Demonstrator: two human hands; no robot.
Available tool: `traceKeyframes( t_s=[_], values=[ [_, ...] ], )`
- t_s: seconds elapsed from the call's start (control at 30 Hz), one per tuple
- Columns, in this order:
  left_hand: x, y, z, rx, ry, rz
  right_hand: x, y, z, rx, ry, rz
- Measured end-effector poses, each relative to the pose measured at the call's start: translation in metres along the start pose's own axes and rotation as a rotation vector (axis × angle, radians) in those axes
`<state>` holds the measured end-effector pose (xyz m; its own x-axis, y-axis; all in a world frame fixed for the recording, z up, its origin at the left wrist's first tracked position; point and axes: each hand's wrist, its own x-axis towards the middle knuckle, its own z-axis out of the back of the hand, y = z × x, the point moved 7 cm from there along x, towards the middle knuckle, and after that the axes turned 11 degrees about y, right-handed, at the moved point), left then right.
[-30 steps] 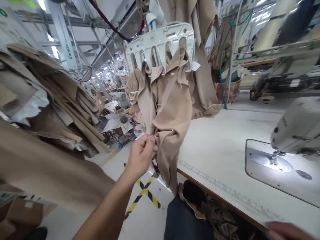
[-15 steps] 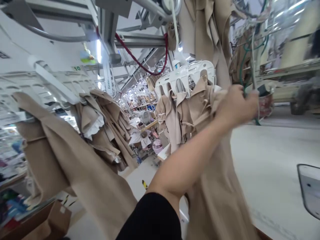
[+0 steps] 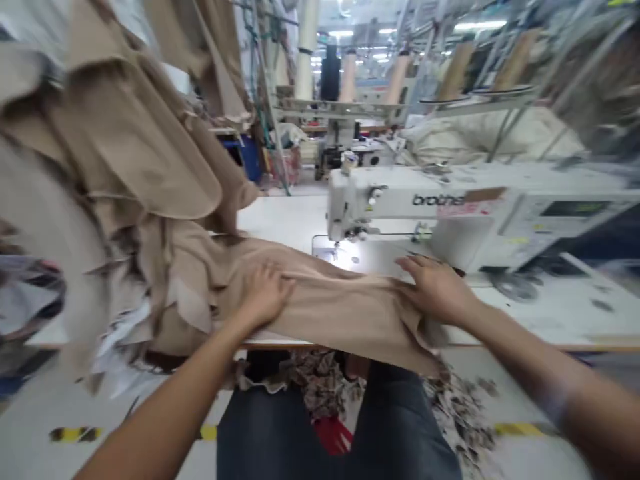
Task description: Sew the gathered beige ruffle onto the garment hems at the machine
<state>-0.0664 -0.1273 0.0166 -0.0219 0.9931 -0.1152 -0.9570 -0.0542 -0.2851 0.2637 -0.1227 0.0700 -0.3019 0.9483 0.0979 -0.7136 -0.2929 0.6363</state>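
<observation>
A long tan fabric piece lies across the front of the sewing table, its lower edge hanging over the table's edge. My left hand presses on its left part, fingers curled into the cloth. At the other end my right hand has the fabric between thumb and fingers, which are partly blurred. Just behind the cloth stands a white sewing machine, its needle area lit. The fabric lies in front of the needle, apart from it.
Tan garment pieces hang at the left, reaching down to the table. Thread cones stand behind the machine. White cloth is heaped at the back. Ruffled scraps lie around my lap.
The view has swung right and down from the hanging garments to the sewing machine. An arm that reached up by the hanger is lowered; both hands are now on the tan fabric.
</observation>
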Motion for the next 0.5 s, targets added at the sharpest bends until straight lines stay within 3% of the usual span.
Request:
traceKeyframes(
  t_s=[0.13,0.2,0.27,0.33,0.4,0.5],
  values=[
    [0.006,0.059,0.013,0.064,-0.040,0.104,-0.038,0.026,-0.062,-0.248,0.173,0.387],
    [0.001,0.074,0.021,0.089,-0.066,0.109,-0.062,0.029,-0.087,-0.321,0.146,0.512],
    [-0.010,0.074,0.025,0.111,-0.096,0.079,-0.076,0.023,-0.091,-0.297,0.066,0.578],
    [-0.029,0.053,0.022,0.111,-0.139,-0.035,-0.078,0.017,-0.084,-0.178,0.030,0.629],
    [-0.052,0.014,0.011,0.057,-0.146,-0.278,-0.072,0.015,-0.072,-0.055,0.053,0.639],
    [-0.080,-0.039,-0.011,0.004,-0.067,-0.648,-0.059,0.023,-0.056,0.065,0.121,0.539]
  ],
)
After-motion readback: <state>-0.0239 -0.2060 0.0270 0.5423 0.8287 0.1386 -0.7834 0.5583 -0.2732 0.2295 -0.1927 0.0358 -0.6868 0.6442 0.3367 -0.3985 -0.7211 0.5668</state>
